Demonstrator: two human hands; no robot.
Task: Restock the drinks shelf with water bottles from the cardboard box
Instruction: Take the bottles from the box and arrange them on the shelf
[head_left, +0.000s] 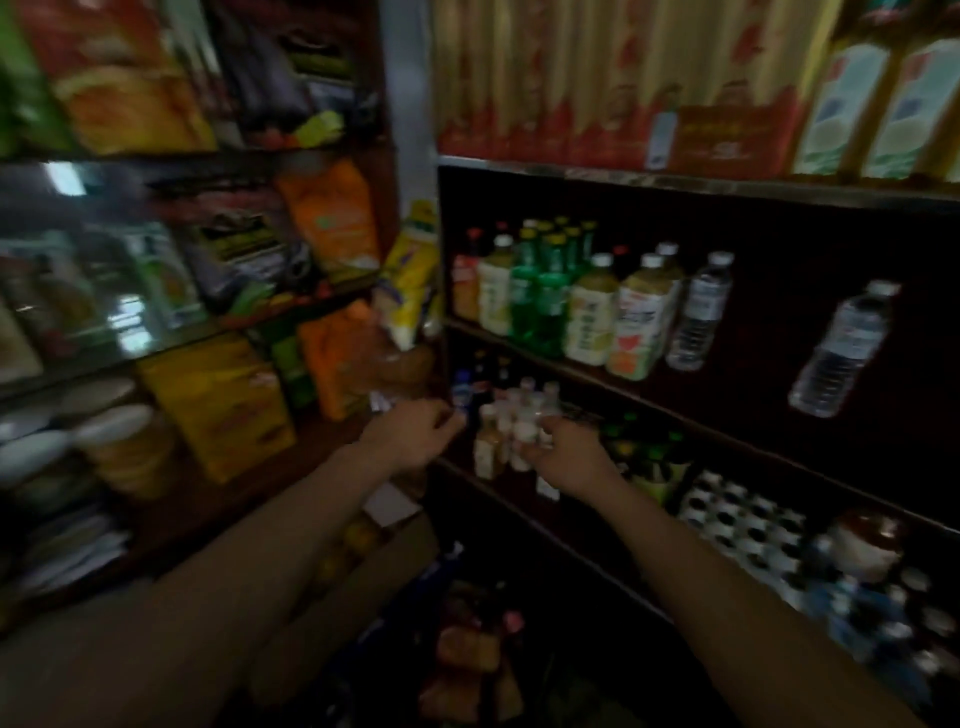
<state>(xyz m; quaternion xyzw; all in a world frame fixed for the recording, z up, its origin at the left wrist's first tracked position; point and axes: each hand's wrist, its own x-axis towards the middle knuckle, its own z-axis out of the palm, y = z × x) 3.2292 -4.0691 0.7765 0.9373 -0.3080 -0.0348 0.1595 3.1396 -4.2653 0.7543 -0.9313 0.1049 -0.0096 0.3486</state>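
Note:
Two clear water bottles stand on the dark drinks shelf (779, 415): one (698, 312) beside the juice bottles and one (844, 348) alone further right. Both my arms reach to the shelf level below. My left hand (415, 436) has curled fingers at a blue-capped bottle (460, 395); blur hides whether it holds it. My right hand (566, 457) grips a small white-capped bottle (545, 421) in a cluster of small bottles. A cardboard box (374, 571) sits open below my left forearm.
Green bottles (540, 291) and juice bottles (592, 317) fill the left of the water bottles' shelf. Snack bags and boxes (223, 405) crowd the left-hand shelves. Dark-capped bottles (743, 514) and jars sit lower right. Packets (467, 654) lie on the floor.

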